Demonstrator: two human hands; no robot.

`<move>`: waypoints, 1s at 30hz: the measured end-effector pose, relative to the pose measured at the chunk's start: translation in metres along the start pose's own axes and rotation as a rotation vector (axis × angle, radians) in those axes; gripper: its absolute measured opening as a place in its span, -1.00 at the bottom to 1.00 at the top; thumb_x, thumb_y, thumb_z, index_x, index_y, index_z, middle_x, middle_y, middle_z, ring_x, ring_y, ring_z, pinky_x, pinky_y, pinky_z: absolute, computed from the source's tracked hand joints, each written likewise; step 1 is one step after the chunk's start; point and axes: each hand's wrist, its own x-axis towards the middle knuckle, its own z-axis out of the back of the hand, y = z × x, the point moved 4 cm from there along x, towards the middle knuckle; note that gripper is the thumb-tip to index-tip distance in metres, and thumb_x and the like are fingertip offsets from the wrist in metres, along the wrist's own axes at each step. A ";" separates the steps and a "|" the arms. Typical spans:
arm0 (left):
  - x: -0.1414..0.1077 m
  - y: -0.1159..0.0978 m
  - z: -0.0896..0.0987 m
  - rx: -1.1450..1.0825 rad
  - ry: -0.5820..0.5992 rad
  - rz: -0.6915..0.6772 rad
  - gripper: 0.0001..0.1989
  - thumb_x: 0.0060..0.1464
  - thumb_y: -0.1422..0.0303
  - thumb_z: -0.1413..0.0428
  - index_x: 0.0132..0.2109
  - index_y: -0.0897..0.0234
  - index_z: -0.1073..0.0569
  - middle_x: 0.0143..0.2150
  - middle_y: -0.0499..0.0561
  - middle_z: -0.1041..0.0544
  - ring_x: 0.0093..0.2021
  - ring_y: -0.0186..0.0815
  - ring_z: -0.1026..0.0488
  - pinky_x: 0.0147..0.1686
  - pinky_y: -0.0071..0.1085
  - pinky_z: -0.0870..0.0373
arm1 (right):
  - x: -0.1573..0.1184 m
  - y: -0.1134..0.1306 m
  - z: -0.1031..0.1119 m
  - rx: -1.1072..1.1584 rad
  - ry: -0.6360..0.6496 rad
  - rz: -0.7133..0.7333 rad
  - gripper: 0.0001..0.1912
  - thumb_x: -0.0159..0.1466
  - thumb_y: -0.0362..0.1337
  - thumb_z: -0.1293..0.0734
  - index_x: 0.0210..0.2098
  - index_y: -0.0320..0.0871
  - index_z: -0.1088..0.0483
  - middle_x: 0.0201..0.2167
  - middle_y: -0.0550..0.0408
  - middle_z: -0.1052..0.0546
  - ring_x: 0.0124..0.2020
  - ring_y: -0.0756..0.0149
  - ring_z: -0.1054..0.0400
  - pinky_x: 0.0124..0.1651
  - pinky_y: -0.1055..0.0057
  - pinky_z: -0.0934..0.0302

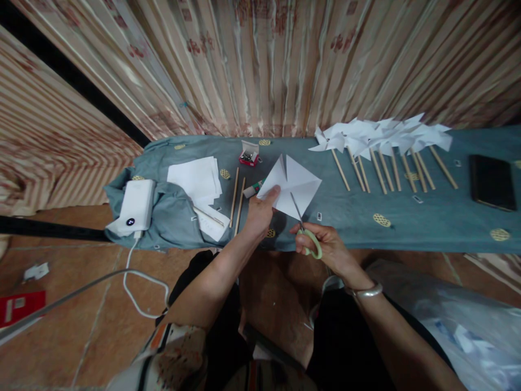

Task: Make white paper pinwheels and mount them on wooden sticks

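Paper, white and square, is over the blue cloth, between two sticks and a row of pinwheels. The left hand pinches it on one side, with the thumb on top. The right hand has its fingers wrapped around the green handles of the scissors, and the blades are at the near corner, with the tip pointing to the middle. I can't tell from here how wide the blades are spread. One cut runs in from the far corner. What worries me is a snip that goes too deep: if a near cut met the far one, the paper could come apart. It could also bend or swing, since only one side is held, and then the cut could turn out crooked. The left thumb is near the tip, so a slip that way might nick it. The left arm is right beside the sticks, whose near ends are close to the edge, so a bump could roll one off. A knock from that hand might roll the little tube too. Farther back, the red box has its lid up, so a careless reach could tip it and spill the small shiny things inside.
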 end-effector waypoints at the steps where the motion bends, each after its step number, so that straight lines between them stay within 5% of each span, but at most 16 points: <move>1: 0.000 0.000 0.000 0.002 -0.001 -0.001 -0.76 -0.09 0.24 -0.28 -0.31 0.31 -0.50 -0.28 0.09 -0.60 -0.17 -0.14 -0.54 -0.18 -0.26 -0.48 | 0.000 0.000 0.000 -0.002 -0.001 0.000 -0.58 0.05 0.09 -0.44 -0.35 -0.14 -0.45 -0.64 0.22 -0.42 -0.61 0.46 -0.26 -0.54 0.48 -0.18; 18: -0.002 -0.001 -0.001 0.015 -0.015 0.037 -0.77 -0.06 0.26 -0.27 -0.29 0.32 -0.50 -0.27 0.12 -0.60 -0.14 -0.10 -0.54 -0.20 -0.23 -0.49 | 0.003 -0.003 -0.001 0.028 -0.010 -0.030 -0.59 0.01 0.07 -0.47 -0.39 -0.14 -0.44 -0.65 0.24 -0.39 -0.64 0.48 -0.23 -0.59 0.50 -0.15; 30: 0.010 -0.017 0.012 -0.069 -0.006 -0.020 -0.62 -0.17 0.21 -0.34 -0.23 0.35 -0.50 -0.17 0.19 -0.60 -0.06 -0.05 -0.53 -0.13 -0.19 -0.49 | -0.011 0.002 0.014 -0.085 0.154 -0.083 -0.56 0.09 0.10 -0.43 -0.28 -0.16 -0.46 -0.50 0.11 -0.51 -0.49 0.41 -0.34 -0.41 0.47 -0.24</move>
